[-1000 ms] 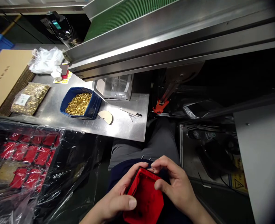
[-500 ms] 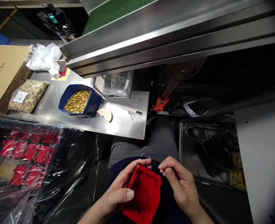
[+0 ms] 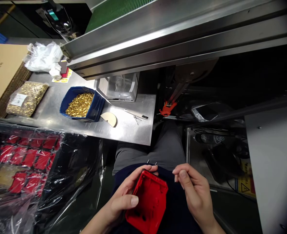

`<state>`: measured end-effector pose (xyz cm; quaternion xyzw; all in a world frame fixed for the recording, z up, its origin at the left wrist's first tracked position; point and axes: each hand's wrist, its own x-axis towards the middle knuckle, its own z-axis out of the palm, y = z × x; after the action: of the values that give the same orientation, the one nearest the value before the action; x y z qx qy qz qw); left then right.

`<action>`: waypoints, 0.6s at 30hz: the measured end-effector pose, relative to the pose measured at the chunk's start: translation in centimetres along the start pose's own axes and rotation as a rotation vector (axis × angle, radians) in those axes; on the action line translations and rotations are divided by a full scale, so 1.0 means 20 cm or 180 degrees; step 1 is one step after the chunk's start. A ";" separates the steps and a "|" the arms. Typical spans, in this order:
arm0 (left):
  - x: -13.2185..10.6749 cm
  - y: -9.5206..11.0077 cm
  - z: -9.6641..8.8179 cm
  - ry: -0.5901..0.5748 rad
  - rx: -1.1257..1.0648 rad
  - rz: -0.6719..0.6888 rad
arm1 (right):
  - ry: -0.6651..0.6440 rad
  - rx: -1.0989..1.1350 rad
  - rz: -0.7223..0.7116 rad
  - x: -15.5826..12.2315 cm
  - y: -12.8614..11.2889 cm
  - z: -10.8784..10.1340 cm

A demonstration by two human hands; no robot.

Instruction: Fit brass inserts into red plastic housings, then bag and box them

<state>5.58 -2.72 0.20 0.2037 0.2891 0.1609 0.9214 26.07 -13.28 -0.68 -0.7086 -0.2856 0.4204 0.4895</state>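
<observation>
My left hand (image 3: 124, 198) grips a red plastic housing (image 3: 148, 203) over my lap, thumb on its left side and fingers curled over its far edge. The housing's hollow side faces up. My right hand (image 3: 194, 191) hovers just to the right of it, apart from the housing, with fingertips pinched together; whether they hold anything is too small to make out. Two small metal pins (image 3: 151, 162) stick up from the dark cloth just beyond the housing.
A steel table (image 3: 124, 128) carries a blue bin of brass parts (image 3: 81, 104), a bagged lot of brass parts (image 3: 26, 98), a beige half-disc (image 3: 110, 118), tweezers (image 3: 136, 116) and a clear box (image 3: 120, 87). At the left, red housings (image 3: 26, 156) lie under plastic film. A conveyor (image 3: 158, 29) runs overhead.
My right hand has drawn away from the housing's far edge to the right. The left hand keeps its hold and has tilted the housing slightly. The view has drifted a little.
</observation>
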 end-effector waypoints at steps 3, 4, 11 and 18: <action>0.01 0.02 0.01 -0.0088 0.0045 -0.0069 | -0.0616 -0.0034 0.0185 0.05 -0.06 -0.02; 0.02 0.03 0.01 -0.0139 0.0120 -0.0123 | -0.0988 -0.0028 0.0224 0.08 -0.09 -0.02; 0.06 0.09 -0.02 0.0073 0.1112 0.0256 | -0.1736 0.0300 0.1006 0.20 -0.17 0.01; 0.17 0.05 -0.11 0.0609 0.1287 0.1358 | -0.1001 0.1120 0.1318 0.27 -0.17 0.21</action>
<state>6.64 0.26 -2.56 0.4229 0.3514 0.3085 0.7762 24.96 -5.69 0.12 -0.5824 -0.1303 0.6586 0.4585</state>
